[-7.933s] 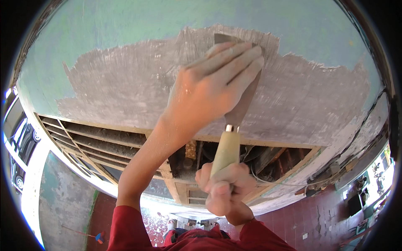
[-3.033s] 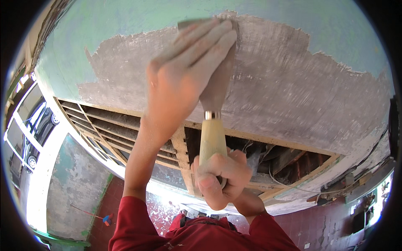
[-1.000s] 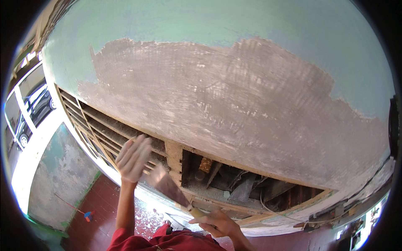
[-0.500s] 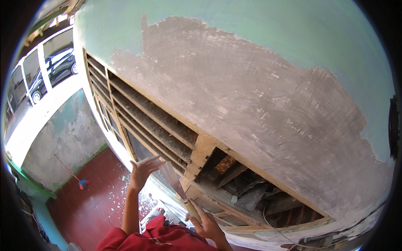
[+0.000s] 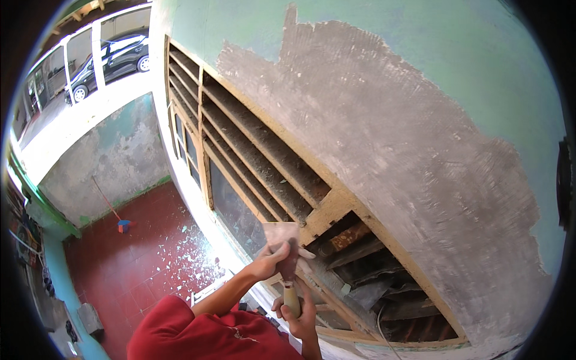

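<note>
A paint scraper (image 5: 291,299) with a pale yellow handle and a broad, dusty metal blade stands blade-up before me. My right hand (image 5: 304,319) is closed around its handle. My left hand (image 5: 270,260) grips the blade, thumb across the front and fingers reaching behind it. Beyond both hands rises the wall, its green paint (image 5: 468,66) bordering a large grey-brown bare patch (image 5: 390,144) with a ragged edge. Below that patch runs a yellowish wooden frame (image 5: 327,216) with dusty slats.
Right of the slats, an opening (image 5: 384,288) holds loose boards and plastic sheeting, with a cable (image 5: 380,324) hanging there. Paint flakes (image 5: 186,255) litter the red tiled floor (image 5: 120,288). A broom (image 5: 123,225) leans on the low wall (image 5: 108,162). A dark car (image 5: 114,60) stands outside.
My left hand was open beside the blade tip and now holds the blade. The scraper has turned more upright and shifted right. My view has swung, moving the wall rightward.
</note>
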A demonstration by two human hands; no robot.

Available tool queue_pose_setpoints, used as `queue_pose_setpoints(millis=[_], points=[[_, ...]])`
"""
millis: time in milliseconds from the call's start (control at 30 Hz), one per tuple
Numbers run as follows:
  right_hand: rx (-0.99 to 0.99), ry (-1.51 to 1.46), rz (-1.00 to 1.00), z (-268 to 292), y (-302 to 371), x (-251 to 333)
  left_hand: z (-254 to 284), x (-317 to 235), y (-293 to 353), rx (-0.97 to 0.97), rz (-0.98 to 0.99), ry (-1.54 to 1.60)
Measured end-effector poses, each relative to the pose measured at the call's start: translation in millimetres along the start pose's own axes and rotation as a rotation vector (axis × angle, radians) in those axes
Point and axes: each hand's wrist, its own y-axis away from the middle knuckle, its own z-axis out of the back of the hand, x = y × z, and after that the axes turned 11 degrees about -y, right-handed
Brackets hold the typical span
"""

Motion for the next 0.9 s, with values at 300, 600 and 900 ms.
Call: queue_pose_setpoints(millis=[300,600,900], points=[[0.213,-0.203,-0.118,7,-10,10,-26,-11,-10,0.11,0.044,-0.123],[0.168,-0.168,-0.121,-2,-23,23,-26,-3,-19,0.082,0.133,-0.066],[0.194,-0.226,-0.267,-1,-26,4,-11,5,-1,0.024,0.003,0.06]])
